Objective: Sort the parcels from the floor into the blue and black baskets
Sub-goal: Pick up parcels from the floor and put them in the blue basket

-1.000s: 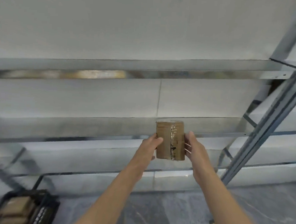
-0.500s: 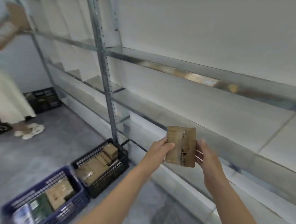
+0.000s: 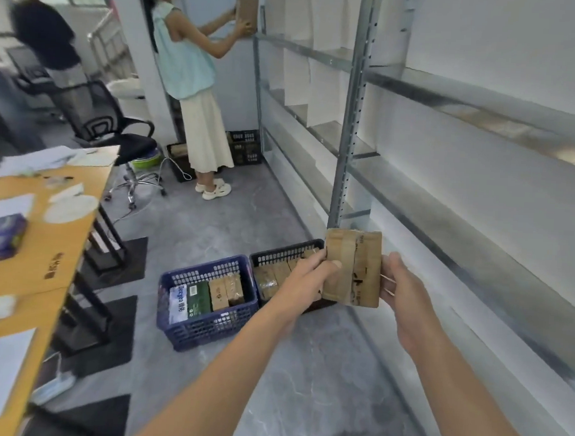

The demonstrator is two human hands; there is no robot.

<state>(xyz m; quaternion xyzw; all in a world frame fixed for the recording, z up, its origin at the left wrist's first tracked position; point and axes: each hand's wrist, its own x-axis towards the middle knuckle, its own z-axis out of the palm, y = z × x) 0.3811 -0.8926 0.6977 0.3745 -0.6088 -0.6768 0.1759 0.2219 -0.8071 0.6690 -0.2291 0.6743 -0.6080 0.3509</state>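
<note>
Clamped taped cardboard parcel [image 3: 351,268] upright between left hand [image 3: 309,275], thumb on front, and right hand [image 3: 405,290] at right edge. Held over black basket [image 3: 284,251] behind left hand, blue basket [image 3: 207,327] lower-left of it.

The parcel [image 3: 351,268] is brown cardboard, crossed by a paler tan tape band and black printed marks. The near floor [image 3: 320,386] is grey with pale marbled veins. On it, the blue basket [image 3: 204,326] has lattice-pierced walls and holds a white-and-blue box [image 3: 178,303], a dark green box [image 3: 199,296] and tan cartons [image 3: 225,291]. The black basket [image 3: 284,252] to its right shows the same lattice. Left, the table [image 3: 44,261] is orange-yellow. The shelving [image 3: 351,121] on the right is silver-grey.
</note>
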